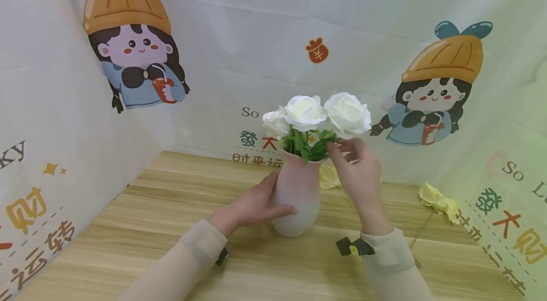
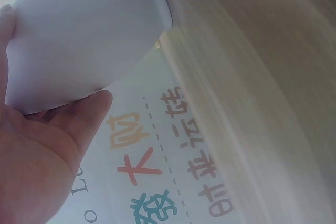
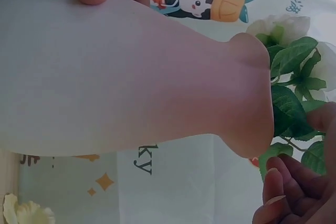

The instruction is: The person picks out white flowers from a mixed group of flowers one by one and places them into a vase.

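Observation:
A vase (image 1: 297,196), pink at the flared rim and white below, stands upright on the wooden table. Several white roses (image 1: 348,115) with green leaves rise out of its mouth. My left hand (image 1: 252,203) grips the vase's left side, thumb across the front and fingers round behind. Over the right of the rim, my right hand (image 1: 361,173) pinches at the leaves below the rightmost rose. In the right wrist view, the leaves (image 3: 289,111) spill past the rim beside curled fingertips (image 3: 278,203). The left wrist view shows the vase's pale lower body (image 2: 84,35) against the left hand.
A yellow flower (image 1: 329,176) lies behind the vase, partly hidden by the right hand. Another yellow flower (image 1: 440,203) with a thin stem lies at the table's right. A printed cloth (image 1: 222,54) hangs around the wooden tabletop (image 1: 171,206).

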A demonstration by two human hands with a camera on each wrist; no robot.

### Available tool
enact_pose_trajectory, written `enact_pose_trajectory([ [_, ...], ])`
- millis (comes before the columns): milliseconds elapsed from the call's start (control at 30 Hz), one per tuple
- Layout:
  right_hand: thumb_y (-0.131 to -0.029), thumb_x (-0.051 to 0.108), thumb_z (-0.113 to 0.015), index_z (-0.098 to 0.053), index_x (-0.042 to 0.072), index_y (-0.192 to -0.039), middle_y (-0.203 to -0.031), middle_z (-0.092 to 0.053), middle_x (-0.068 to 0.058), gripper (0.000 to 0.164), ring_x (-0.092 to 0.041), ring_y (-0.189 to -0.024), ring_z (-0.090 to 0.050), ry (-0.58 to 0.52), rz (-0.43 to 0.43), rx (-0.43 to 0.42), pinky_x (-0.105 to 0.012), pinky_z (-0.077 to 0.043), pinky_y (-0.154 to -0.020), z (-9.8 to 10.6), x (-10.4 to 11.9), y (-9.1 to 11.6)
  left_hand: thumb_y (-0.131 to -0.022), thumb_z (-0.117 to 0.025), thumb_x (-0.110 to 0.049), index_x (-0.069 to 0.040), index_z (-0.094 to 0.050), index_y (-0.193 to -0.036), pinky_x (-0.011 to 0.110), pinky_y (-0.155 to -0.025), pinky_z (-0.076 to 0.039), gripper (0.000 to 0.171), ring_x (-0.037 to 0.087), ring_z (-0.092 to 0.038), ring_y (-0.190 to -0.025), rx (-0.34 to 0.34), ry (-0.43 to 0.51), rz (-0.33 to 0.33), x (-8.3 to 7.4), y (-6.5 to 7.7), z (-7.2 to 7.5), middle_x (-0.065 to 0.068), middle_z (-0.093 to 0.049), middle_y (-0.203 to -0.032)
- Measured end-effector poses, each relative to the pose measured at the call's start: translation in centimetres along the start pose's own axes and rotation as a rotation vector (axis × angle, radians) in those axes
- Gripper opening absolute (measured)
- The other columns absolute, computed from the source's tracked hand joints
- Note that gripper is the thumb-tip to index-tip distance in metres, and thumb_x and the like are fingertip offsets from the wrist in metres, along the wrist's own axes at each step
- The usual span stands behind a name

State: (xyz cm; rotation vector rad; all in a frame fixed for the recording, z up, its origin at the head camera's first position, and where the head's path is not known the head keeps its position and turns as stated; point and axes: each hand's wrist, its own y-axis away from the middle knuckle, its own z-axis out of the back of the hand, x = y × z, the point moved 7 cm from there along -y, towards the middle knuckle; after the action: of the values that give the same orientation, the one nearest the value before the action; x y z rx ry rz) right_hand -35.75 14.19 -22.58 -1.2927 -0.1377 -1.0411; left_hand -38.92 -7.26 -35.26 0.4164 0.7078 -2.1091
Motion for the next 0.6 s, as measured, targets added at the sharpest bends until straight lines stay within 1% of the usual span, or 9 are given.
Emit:
enact_pose_trajectory([
  [200, -0.098, 0.045, -0.058, -0.067, 0.008, -0.113, -0.101, -0.068, -0.004, 0.041, -0.016, -0.081, -0.057, 0.019, 0.021, -0.005, -0.037, -0.048, -0.067, 0.5, -0.2, 0.3, -0.082, -0.063, -0.073, -0.004, -0.015, -0.155, 0.041, -0.101, -0.044, 0.111, 0.021, -0.047, -0.120, 0.006, 0.004, -0.006, -0.2, -0.1, 0.0, 0.015, -0.040, -0.144],
  [300, -0.100, 0.042, -0.055, -0.067, 0.008, -0.115, -0.104, -0.067, -0.005, 0.039, -0.017, -0.083, -0.056, 0.025, 0.038, 0.012, -0.038, -0.048, -0.069, 0.7, -0.4, 0.6, -0.082, -0.063, -0.072, -0.004, -0.015, -0.155, 0.042, -0.101, -0.044, 0.111, 0.021, -0.047, -0.120, 0.012, 0.018, -0.004, -0.3, 0.0, -0.1, 0.015, -0.040, -0.143],
  [433, -0.101, 0.040, -0.054, -0.064, 0.006, -0.122, -0.110, -0.065, -0.008, 0.041, -0.020, -0.089, -0.057, 0.031, 0.052, 0.075, -0.041, -0.048, -0.073, 0.7, -1.1, 1.0, -0.082, -0.065, -0.071, -0.004, -0.016, -0.155, 0.042, -0.101, -0.044, 0.111, 0.021, -0.046, -0.120, 0.015, 0.020, 0.004, -0.2, 0.2, 0.2, 0.015, -0.041, -0.142],
  [533, -0.102, 0.039, -0.052, -0.057, 0.003, -0.132, -0.120, -0.060, -0.012, 0.047, -0.025, -0.102, -0.056, 0.045, 0.055, 0.144, -0.046, -0.049, -0.079, 0.7, -2.1, 1.3, -0.083, -0.065, -0.070, -0.003, -0.019, -0.154, 0.042, -0.101, -0.043, 0.108, 0.021, -0.046, -0.121, 0.018, -0.003, 0.000, -0.1, 0.4, 0.6, 0.015, -0.040, -0.141],
  [600, -0.103, 0.039, -0.051, -0.051, 0.001, -0.138, -0.129, -0.054, -0.016, 0.052, -0.028, -0.111, -0.052, 0.054, 0.057, 0.195, -0.050, -0.047, -0.085, 0.7, -2.9, 1.6, -0.083, -0.065, -0.069, -0.003, -0.022, -0.153, 0.042, -0.102, -0.043, 0.105, 0.020, -0.044, -0.122, 0.024, -0.025, 0.003, 0.2, 0.7, 0.7, 0.014, -0.039, -0.142],
])
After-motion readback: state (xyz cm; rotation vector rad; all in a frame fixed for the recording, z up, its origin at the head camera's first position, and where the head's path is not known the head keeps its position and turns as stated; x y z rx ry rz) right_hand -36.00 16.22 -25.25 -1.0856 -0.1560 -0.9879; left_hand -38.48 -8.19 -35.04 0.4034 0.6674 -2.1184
